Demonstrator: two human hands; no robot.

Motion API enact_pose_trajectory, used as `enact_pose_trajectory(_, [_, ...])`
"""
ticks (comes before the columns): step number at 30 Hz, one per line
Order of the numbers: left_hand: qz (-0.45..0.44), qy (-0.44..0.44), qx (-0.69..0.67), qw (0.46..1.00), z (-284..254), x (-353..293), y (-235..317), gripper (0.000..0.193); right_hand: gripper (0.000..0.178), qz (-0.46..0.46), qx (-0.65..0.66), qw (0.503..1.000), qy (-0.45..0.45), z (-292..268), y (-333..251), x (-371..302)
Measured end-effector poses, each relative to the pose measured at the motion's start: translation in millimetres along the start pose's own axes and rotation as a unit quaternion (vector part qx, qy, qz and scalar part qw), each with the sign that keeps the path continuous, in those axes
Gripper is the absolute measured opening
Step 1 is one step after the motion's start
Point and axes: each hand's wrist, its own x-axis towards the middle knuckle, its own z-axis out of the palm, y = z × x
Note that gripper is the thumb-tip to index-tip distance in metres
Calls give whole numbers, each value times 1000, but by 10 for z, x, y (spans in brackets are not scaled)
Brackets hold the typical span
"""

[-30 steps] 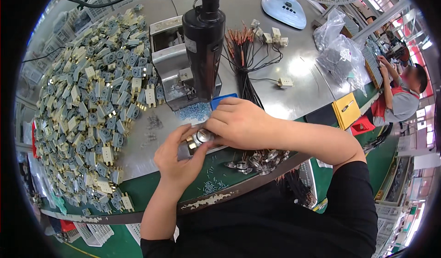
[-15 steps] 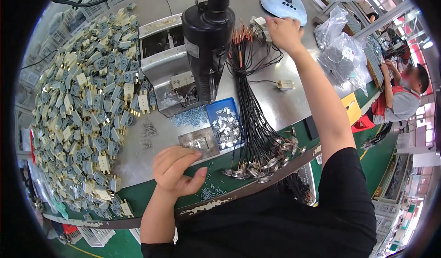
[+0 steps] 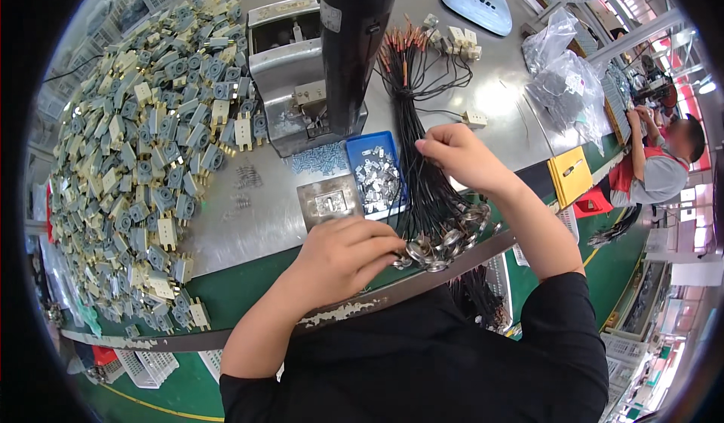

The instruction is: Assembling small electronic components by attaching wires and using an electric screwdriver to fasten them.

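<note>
A bundle of black cables (image 3: 411, 125) lies across the table, with copper-coloured tips at its far end and shiny round metal ends (image 3: 452, 243) hanging at the near edge. My left hand (image 3: 348, 259) is closed at the near edge, its fingertips against the leftmost metal ends; what they pinch is hidden. Over the right side of the bundle is my right hand (image 3: 464, 157), fingers curled into a pinch; anything in it is too small to make out. A steel fixture plate (image 3: 329, 200) lies beyond my left hand, beside a blue tray (image 3: 385, 142) of small metal parts.
A large heap of grey-and-cream plug-like parts (image 3: 151, 144) covers the left side. A black machine column (image 3: 354, 53) rises before a metal housing (image 3: 283, 68). Cream blocks (image 3: 458, 40), a fan base (image 3: 475, 4) and plastic bags (image 3: 566, 76) lie farther back. A person (image 3: 664, 159) works at right.
My right hand has come back from the cream blocks at the far end to the middle of the bundle. My left hand has moved right, from beside the fixture plate to the metal cable ends.
</note>
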Motion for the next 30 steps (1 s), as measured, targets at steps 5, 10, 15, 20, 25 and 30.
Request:
enact_pose_trajectory(5, [-77,91,-85,989,-69,-68,27,19,24,89,329,940,27,-150,-74,-60])
enact_pose_trajectory(10, [-149,159,-157,963,-142,-70,37,18,18,151,461,875,5,-313,-56,-174])
enact_pose_trajectory(15, [-72,50,-98,991,-178,-100,-24,18,44,81,510,856,40,-364,-335,-356])
enact_pose_trajectory(20, [-69,73,-158,982,-143,-102,-33,58,50,-208,253,942,-77,-339,-556,-219])
enact_pose_trajectory(25, [-133,216,-506,825,-160,-190,-58,90,16,-348,-416,835,-95,241,-858,-15])
enact_pose_trajectory(30, [-220,216,-538,785,-260,-231,-191,39,17,-486,-386,783,-42,411,-845,169])
